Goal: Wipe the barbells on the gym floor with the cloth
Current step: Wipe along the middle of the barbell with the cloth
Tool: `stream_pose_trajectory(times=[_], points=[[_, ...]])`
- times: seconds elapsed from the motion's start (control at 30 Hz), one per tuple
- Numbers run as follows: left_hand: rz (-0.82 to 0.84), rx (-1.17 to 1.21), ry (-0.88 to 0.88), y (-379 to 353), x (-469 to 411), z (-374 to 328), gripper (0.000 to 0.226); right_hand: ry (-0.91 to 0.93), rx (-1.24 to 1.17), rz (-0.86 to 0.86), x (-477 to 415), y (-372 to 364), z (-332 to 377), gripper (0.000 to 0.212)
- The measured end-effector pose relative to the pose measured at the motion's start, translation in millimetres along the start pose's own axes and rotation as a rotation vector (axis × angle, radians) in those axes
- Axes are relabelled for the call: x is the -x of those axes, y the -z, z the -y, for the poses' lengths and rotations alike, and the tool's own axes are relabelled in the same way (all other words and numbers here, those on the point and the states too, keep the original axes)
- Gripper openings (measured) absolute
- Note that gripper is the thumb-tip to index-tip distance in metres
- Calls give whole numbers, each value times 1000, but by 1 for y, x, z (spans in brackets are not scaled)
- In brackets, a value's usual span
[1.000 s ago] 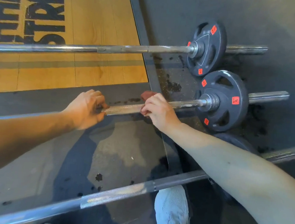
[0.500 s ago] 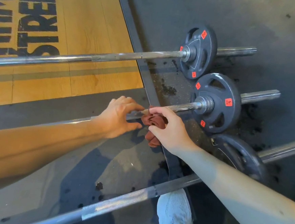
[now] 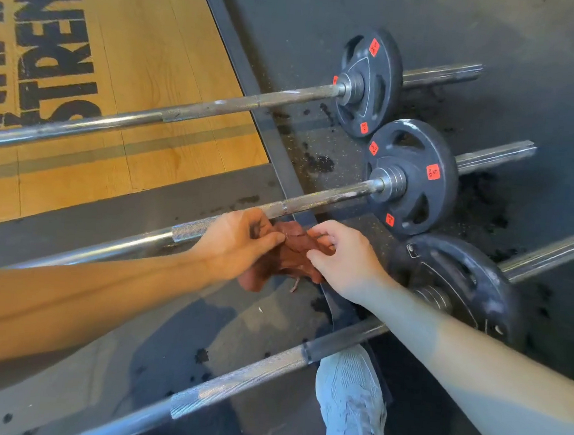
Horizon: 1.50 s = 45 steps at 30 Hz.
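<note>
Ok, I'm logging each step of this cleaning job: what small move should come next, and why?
Probably drape the cloth over the middle barbell and close a hand round it. The left hand and right hand both pinch the cloth bunched beside that bar, not wrapped round it, so it cannot wipe.

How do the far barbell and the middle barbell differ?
The far barbell crosses the wooden platform; the middle barbell lies over dark floor. Nothing touches the far barbell; the left hand and right hand pinch the cloth by the middle barbell. Both carry a dark plate with red stickers.
</note>
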State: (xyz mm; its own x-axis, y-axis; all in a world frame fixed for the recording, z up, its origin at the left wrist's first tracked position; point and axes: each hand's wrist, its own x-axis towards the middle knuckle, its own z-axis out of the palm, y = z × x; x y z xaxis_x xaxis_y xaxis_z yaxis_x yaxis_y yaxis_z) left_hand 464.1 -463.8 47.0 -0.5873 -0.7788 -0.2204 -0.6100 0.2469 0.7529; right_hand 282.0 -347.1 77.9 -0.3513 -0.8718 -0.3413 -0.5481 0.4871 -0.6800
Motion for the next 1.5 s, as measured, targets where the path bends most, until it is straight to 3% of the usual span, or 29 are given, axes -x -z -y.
stream_pose_trajectory(times=[0.13,0.3,0.43,0.53,0.63,0.77,0.93,1.0,1.07,1.17,1.33,1.5], points=[[-36,40,88,-9,6,-10,30,-15,-22,-38,8,-10,-4,41],[-67,74,81,-14,7,-29,28,158,-74,-158,17,-21,-7,64],[115,248,31,-13,11,-40,6,226,-65,-90,20,-23,-15,72],[238,315,39,-14,12,-40,38,125,-181,-74,19,-26,-22,87],[329,405,47,-20,8,-34,54,46,-324,-184,15,-28,-29,75],[333,442,11,-32,-6,-28,43,-51,-395,-364,-2,-22,-43,40],[-140,-274,-253,-26,-38,-17,22,-92,-277,-654,-47,8,-64,24],[-150,-527,-300,-14,-56,-4,30,-82,-234,-745,-73,20,-70,17],[-49,-696,-246,-5,-70,8,37,-93,-228,-767,-95,26,-71,18],[26,-713,-201,-4,-78,16,35,-83,-222,-792,-110,13,-64,21],[31,-748,-207,-9,-80,12,30,95,-153,-598,-104,-4,-67,16],[58,-715,-182,-9,-83,8,29,-135,-281,-838,-117,1,-75,10]])
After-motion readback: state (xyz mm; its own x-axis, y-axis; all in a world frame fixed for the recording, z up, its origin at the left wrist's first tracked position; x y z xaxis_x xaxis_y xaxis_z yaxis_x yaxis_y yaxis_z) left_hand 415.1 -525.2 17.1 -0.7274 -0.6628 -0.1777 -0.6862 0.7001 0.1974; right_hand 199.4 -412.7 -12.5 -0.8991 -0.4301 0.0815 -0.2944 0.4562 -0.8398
